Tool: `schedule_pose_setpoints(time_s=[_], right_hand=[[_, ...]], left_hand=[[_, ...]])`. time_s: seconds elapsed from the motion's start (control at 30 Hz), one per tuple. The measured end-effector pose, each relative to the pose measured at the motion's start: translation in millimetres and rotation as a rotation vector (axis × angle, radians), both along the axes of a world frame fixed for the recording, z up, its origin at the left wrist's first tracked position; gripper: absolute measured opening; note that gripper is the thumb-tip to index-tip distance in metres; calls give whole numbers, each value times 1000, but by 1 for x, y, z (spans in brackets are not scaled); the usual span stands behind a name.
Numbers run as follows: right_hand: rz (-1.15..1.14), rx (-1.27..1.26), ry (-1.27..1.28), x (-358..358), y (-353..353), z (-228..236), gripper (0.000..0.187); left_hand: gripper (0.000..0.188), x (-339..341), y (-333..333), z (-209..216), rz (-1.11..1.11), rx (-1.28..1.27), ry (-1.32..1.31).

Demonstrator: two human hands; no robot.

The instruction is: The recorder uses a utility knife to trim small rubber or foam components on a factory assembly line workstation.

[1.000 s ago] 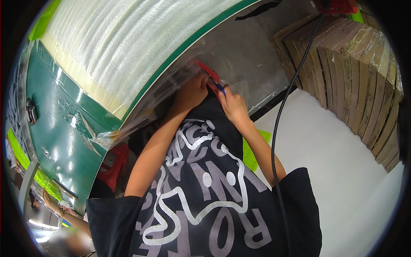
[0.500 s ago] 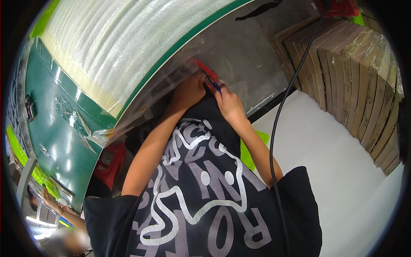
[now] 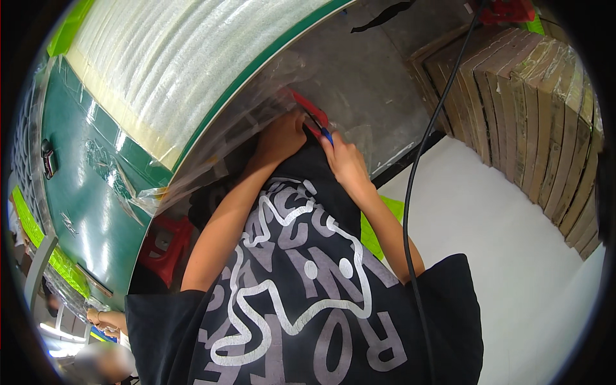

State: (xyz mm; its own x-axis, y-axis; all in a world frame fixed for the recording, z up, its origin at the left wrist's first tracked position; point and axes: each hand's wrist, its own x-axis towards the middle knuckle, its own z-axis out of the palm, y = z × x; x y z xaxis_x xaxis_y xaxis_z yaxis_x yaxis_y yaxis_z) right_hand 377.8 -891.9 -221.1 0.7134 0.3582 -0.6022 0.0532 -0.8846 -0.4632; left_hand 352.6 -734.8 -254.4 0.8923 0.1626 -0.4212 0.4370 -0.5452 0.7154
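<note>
My right hand (image 3: 349,165) grips a slim blue-handled tool (image 3: 326,135) with a dark, thin front end pointing up and left; its exact kind is unclear. Close by, my left hand (image 3: 282,136) has its fingers curled together at the tool's front end, and whatever they pinch is hidden. Just beyond both hands is a curved red piece (image 3: 314,111), partly covered. Clear plastic film (image 3: 240,119) hangs from the green table edge beside my left hand. Both hands are low over my dark-clothed lap.
A green table (image 3: 83,192) on the left carries a white foam sheet (image 3: 173,58). Beneath it stands a red stool (image 3: 168,247). Stacked brown cardboard (image 3: 513,102) lines the right, and a black cable (image 3: 410,192) hangs in front. Another person's hand (image 3: 110,321) is at lower left.
My hands and the blue-handled tool stay nearly in place. The other person's hand at lower left has shifted down and right. The view has moved slightly.
</note>
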Motion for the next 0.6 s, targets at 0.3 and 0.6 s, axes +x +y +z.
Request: schedule_pose_setpoints(time_s=[0.3,0.6], right_hand=[[-15,24,-7,-5,-5,6,27],[0,-26,-40,2,10,-7,29]], left_hand=[[16,-3,-1,-3,20,-5,-4],[16,-4,0,-11,21,7,-96]])
